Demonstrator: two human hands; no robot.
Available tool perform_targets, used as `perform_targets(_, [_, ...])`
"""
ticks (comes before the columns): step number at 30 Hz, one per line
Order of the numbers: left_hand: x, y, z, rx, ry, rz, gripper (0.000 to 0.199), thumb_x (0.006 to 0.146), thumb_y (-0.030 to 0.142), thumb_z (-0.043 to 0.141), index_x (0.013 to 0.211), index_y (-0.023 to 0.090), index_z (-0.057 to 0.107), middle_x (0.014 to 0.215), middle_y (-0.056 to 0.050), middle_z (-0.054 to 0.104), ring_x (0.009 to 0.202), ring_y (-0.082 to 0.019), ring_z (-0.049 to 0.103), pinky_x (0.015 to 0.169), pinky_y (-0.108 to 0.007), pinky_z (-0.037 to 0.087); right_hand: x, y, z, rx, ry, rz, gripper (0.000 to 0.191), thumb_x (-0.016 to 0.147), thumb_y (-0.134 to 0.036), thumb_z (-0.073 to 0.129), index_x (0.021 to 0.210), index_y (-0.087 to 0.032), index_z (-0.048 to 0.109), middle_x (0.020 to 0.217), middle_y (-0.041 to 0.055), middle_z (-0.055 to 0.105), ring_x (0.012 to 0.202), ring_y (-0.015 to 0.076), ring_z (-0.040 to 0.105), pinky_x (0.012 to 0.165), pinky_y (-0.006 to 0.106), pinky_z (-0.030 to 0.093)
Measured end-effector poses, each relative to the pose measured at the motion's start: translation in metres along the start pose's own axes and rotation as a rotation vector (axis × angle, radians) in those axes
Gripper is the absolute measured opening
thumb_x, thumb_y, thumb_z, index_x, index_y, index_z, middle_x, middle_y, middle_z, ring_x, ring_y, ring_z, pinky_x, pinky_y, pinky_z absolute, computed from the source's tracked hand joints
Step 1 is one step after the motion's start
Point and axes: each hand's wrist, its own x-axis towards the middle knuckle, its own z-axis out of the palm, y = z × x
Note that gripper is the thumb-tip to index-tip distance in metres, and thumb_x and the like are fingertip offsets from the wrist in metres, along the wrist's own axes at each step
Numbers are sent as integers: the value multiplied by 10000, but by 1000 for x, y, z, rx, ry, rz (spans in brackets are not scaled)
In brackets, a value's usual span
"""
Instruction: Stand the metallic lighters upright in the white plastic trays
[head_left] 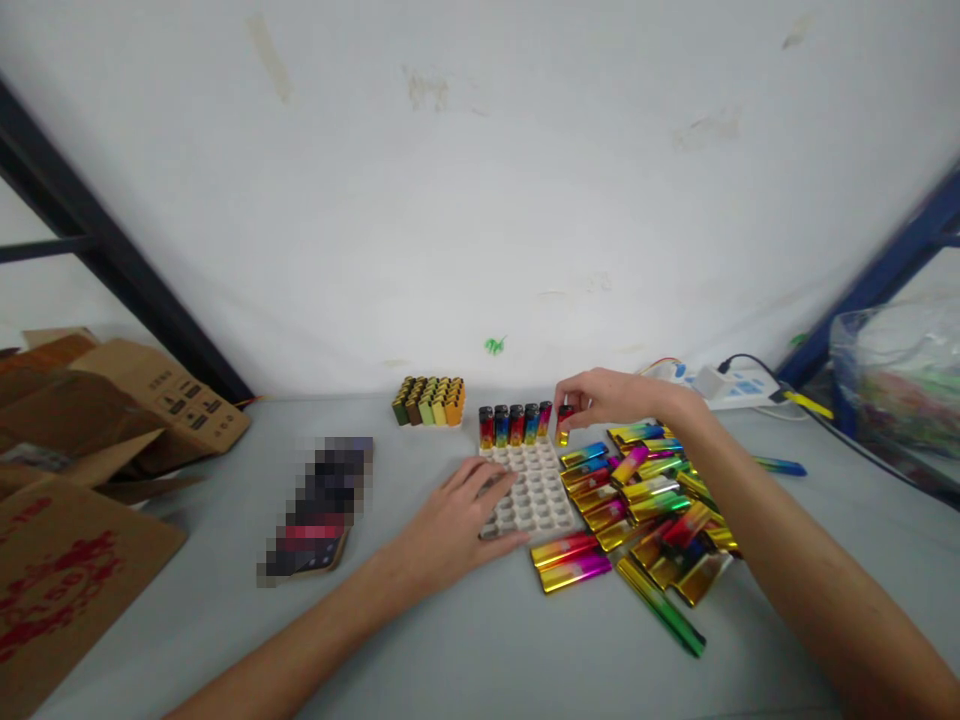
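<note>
A pale moulded tray [531, 490] with rows of round holes lies on the table. Along its far row several lighters [516, 426] stand upright, black-topped with shiny red, blue and gold bodies. My left hand [469, 510] rests over the tray's left side, fingers spread and thumb by the near edge. At the tray's far right corner, my right hand [589, 398] pinches another lighter [564, 428], held upright with its black top up. To the right of the tray is a loose heap of shiny multicoloured lighters [645, 490], partly hidden behind my right forearm.
A block of gold-topped lighters [429, 402] stands by the wall. Left of the tray lies a phone [319, 510], its screen blurred. Cardboard boxes [67, 560] crowd the left side. A power strip [739, 388] with cables and a clear plastic bag [900, 370] are at right.
</note>
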Motion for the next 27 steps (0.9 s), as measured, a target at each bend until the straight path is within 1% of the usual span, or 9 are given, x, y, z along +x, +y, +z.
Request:
perform_targets(3, [1,1,-1,0,0,-2,602,923,521,676,1402,182,543,1352,-127,587,1305,-300,492,1106,-487,477,2,-6,2,17,40,-59,283,871,-442,699,993,-187,697,828,42,723,712,170,620,631,277,430])
perform_targets(6, [1,1,0,3,0,-3,612,919,518,682,1410,183,538,1354,-124,586,1310,-302,487,1110,-488,473,3,-13,3,11,68,-94,278,890,-436,686,1015,-188,700,829,41,721,703,163,617,635,278,433])
perform_targets(11, [0,0,2,2,18,6,608,922,523,675,1416,197,535,1358,-120,583,1317,-301,483,1106,-489,475,2,-24,3,-101,97,-52,229,909,-333,673,1069,-176,719,918,77,746,794,190,649,720,306,455])
perform_targets(14, [1,-1,3,-1,25,7,611,918,527,678,1421,210,535,1350,-118,591,1318,-301,488,1113,-488,470,2,-28,4,-115,86,-46,223,914,-301,663,1081,-170,732,943,89,756,830,203,665,742,314,466])
perform_targets(18, [1,0,2,0,17,6,614,916,525,681,1424,211,534,1352,-118,589,1318,-304,486,1115,-491,467,2,-29,3,-120,79,-24,213,929,-274,632,1084,-176,741,947,88,765,829,205,676,742,315,471])
perform_targets(24, [1,0,2,-4,21,7,608,918,520,682,1420,213,531,1353,-115,586,1315,-301,488,1112,-487,470,4,-23,5,-99,100,-32,219,927,-304,638,1079,-185,740,950,86,768,821,204,672,738,317,468])
perform_targets(27, [1,0,1,-1,19,9,602,919,516,683,1409,196,540,1349,-121,588,1306,-302,495,1111,-489,472,4,-21,6,-93,102,-38,223,927,-316,637,1078,-187,736,963,83,767,818,195,667,736,312,466])
